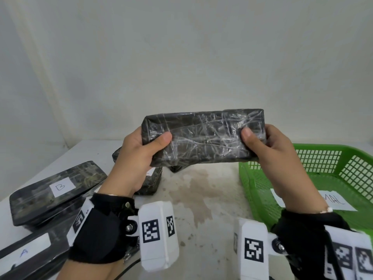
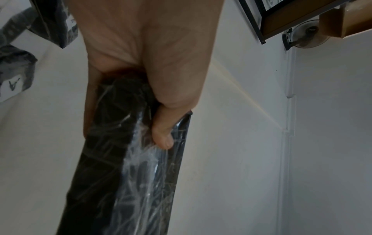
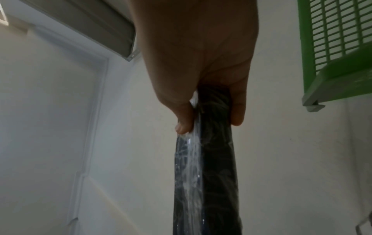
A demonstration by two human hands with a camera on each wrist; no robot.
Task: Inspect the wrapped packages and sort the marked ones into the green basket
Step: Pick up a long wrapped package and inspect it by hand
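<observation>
Head view: nearest the camera, both wrists wear black straps carrying white blocks printed with square black-and-white markers. At the lower left, on the white table (image 1: 201, 199), lies a dark wrapped package with a label reading A (image 1: 24, 253); just beyond it, another dark package labelled B (image 1: 58, 190) rests partly on top of the pile. Further in, a third dark package (image 1: 150, 182) sits behind the left wrist, mostly hidden, with a corner of white paper showing on it. On the right stands the green basket (image 1: 323, 158), its mesh walls open to view and a white paper with handwritten letters lying on its floor.

Above the table, between the pile and the basket, the held package (image 1: 203, 136) is lifted clear of everything, long side level, its broad face turned toward the camera. It is dark and covered in crinkled clear film; no label shows on this face. The left hand (image 1: 139, 156) grips its left end, thumb on the front and fingers behind. The right hand (image 1: 268, 150) grips the right end the same way.

The left wrist view shows the left thumb (image 2: 163, 135) pressed on the glossy film; the right wrist view shows the right hand pinching the package's narrow edge (image 3: 213, 111). Behind it all is a plain pale wall.
</observation>
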